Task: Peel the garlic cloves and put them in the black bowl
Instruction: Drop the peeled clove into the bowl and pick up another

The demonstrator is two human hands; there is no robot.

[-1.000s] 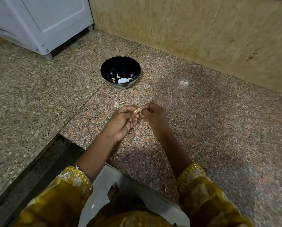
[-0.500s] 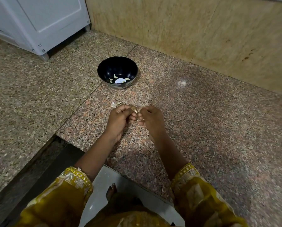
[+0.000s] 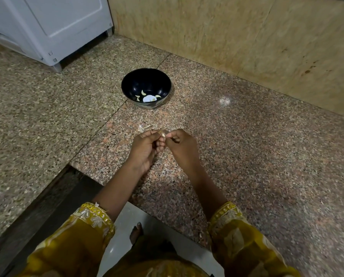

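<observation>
Just past the granite floor's near edge, your left grip and right grip pinch one garlic clove between them. It is probably light, firm and papery-skinned. Hold its body and tear from an end. Its long axis is too hidden to tell. The black bowl sits farther out, towards the wall.

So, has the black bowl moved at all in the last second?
No. The black bowl still sits on the same floor seam as before.
</observation>
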